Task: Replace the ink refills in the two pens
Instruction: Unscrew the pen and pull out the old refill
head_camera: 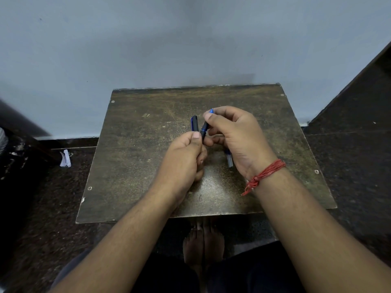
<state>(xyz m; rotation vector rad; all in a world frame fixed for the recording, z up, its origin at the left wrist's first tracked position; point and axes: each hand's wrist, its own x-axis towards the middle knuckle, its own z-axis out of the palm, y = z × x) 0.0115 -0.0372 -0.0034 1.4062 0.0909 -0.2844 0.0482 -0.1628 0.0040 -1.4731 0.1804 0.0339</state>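
Above the middle of a worn brown table (135,149), my left hand (182,159) grips a dark blue pen barrel (195,123) that sticks up past my thumb. My right hand (234,136), with a red thread on the wrist, pinches the blue front part of a pen (204,129); its tip points up and away. The two parts meet between my thumbs. Another pen piece, pale and blue (229,160), lies on the table under my right palm, mostly hidden.
The small table stands against a grey wall (148,49). A crumpled white paper (65,158) lies on the dark floor to the left. Bare feet (203,244) show under the table's near edge.
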